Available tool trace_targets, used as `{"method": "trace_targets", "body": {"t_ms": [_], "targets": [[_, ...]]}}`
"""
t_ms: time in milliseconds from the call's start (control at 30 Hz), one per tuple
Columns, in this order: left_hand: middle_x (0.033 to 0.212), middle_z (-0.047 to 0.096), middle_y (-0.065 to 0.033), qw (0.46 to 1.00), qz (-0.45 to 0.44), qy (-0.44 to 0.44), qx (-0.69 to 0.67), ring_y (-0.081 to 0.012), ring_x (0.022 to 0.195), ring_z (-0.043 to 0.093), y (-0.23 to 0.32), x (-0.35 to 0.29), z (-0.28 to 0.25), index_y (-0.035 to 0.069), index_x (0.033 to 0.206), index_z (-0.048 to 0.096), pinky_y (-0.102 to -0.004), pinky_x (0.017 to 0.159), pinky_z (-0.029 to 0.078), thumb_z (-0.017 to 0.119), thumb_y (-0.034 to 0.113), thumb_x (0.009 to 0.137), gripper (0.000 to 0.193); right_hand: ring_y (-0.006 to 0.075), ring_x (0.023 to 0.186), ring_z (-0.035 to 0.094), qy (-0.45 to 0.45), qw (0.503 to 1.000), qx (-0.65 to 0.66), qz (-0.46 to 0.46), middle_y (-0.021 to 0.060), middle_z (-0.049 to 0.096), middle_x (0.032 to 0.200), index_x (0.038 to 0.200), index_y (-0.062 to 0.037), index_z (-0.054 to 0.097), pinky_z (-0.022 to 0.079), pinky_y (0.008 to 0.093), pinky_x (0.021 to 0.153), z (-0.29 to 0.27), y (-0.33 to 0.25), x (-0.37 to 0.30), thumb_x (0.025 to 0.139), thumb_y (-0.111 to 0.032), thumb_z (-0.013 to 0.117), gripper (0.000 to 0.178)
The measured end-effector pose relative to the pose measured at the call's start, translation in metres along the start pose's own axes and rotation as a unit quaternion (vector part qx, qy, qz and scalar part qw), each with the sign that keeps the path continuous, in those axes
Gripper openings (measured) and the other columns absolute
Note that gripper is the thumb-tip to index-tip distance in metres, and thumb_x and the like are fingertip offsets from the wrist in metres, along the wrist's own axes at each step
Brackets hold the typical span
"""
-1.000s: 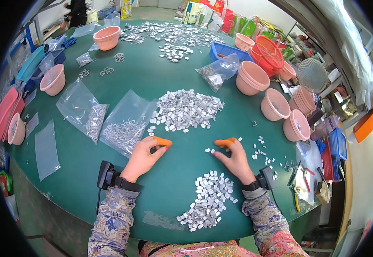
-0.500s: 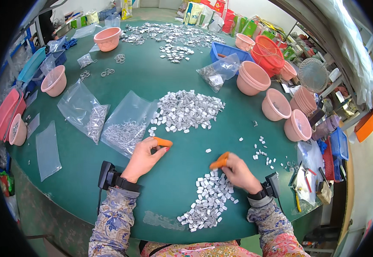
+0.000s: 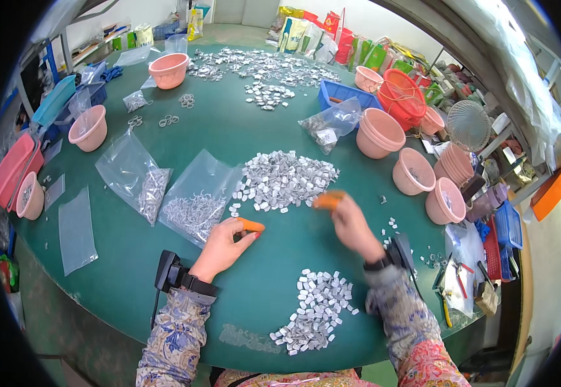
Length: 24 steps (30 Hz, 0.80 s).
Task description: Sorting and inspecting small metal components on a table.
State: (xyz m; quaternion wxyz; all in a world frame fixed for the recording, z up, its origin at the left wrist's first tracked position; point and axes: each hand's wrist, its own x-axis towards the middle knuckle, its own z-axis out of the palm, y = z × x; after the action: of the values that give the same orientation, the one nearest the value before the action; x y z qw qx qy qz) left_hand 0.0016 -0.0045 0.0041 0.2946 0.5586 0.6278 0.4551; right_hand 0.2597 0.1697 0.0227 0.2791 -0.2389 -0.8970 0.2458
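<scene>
My left hand (image 3: pixel 224 248) rests on the green table (image 3: pixel 274 258), its fingers curled and pinched, with an orange cover on one fingertip (image 3: pixel 251 226). No piece shows between those fingers. My right hand (image 3: pixel 353 227) is lifted and blurred, and its orange-covered fingertip (image 3: pixel 329 200) reaches the near edge of a large pile of small silver pieces (image 3: pixel 287 180). A second pile of the same pieces (image 3: pixel 316 309) lies in front of me between my forearms. Both wrists carry dark strapped devices.
Two clear bags with metal hooks (image 3: pixel 193 206) (image 3: pixel 145 187) and an empty bag (image 3: pixel 77 229) lie at the left. Pink bowls (image 3: pixel 413 171) (image 3: pixel 380 132) (image 3: pixel 90 128) ring the table. A blue tray (image 3: pixel 348 97), a red basket (image 3: pixel 404 93) and more silver pieces (image 3: pixel 261 64) are at the back. Tools (image 3: pixel 461 284) lie at the right edge.
My right hand has swung from the near pile up and left to the big pile's edge. My left hand has stayed in place.
</scene>
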Motion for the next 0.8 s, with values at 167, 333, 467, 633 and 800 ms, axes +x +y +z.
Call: {"method": "trace_targets", "body": {"t_ms": [167,333,467,633,800], "targets": [[0.082,0.062,-0.0035,1.0,0.017,-0.008,-0.01,-0.0126,0.072,0.054,0.008,0.006,0.005,0.007,0.108,0.076,-0.0276,0.068,0.044,0.071,0.011,0.089,0.021,0.0402,0.117,0.054,0.143,0.978,-0.129,0.08,0.0196,0.059,0.128,0.131,-0.0094,0.061,0.046,0.0453,0.101,-0.009,0.113,0.06,0.085,0.008,0.049,0.051],[0.084,0.063,-0.0036,1.0,0.009,0.004,-0.004,-0.0122,0.073,0.054,-0.005,0.003,0.008,0.006,0.108,0.076,-0.0272,0.069,0.044,0.07,0.01,0.089,0.021,0.0376,0.106,0.059,0.04,0.979,-0.1,0.172,0.0219,0.061,0.124,0.137,-0.0055,0.056,0.049,0.0424,0.096,0.005,0.094,0.041,0.083,-0.002,0.066,0.055],[0.09,0.067,-0.0046,1.0,-0.01,-0.013,0.007,-0.0118,0.076,0.057,0.001,0.004,0.003,0.005,0.108,0.075,-0.0265,0.071,0.045,0.07,0.009,0.089,0.02,0.0309,0.103,0.063,0.024,0.972,-0.006,0.232,0.0197,0.063,0.12,0.139,-0.004,0.054,0.051,0.0384,0.091,0.006,0.032,-0.017,0.086,-0.002,0.068,0.055],[0.087,0.066,-0.0084,0.999,0.039,0.021,-0.021,-0.016,0.073,0.057,-0.011,0.004,0.005,0.005,0.108,0.075,-0.0296,0.068,0.046,0.071,0.01,0.087,0.022,0.0292,0.136,0.048,0.083,0.987,0.059,0.121,0.0165,0.054,0.142,0.148,-0.0024,0.043,0.036,0.0394,0.114,0.014,0.007,-0.057,0.098,-0.007,0.057,0.052],[0.086,0.065,-0.0023,0.999,0.016,0.002,-0.043,-0.01,0.074,0.054,-0.006,0.006,0.007,0.004,0.107,0.076,-0.026,0.069,0.045,0.068,0.005,0.088,0.02,0.0445,0.137,0.041,0.114,0.973,-0.146,0.137,0.0265,0.054,0.132,0.143,0.001,0.045,0.035,0.0472,0.113,-0.008,0.058,-0.066,0.098,-0.021,0.061,0.052]]}}
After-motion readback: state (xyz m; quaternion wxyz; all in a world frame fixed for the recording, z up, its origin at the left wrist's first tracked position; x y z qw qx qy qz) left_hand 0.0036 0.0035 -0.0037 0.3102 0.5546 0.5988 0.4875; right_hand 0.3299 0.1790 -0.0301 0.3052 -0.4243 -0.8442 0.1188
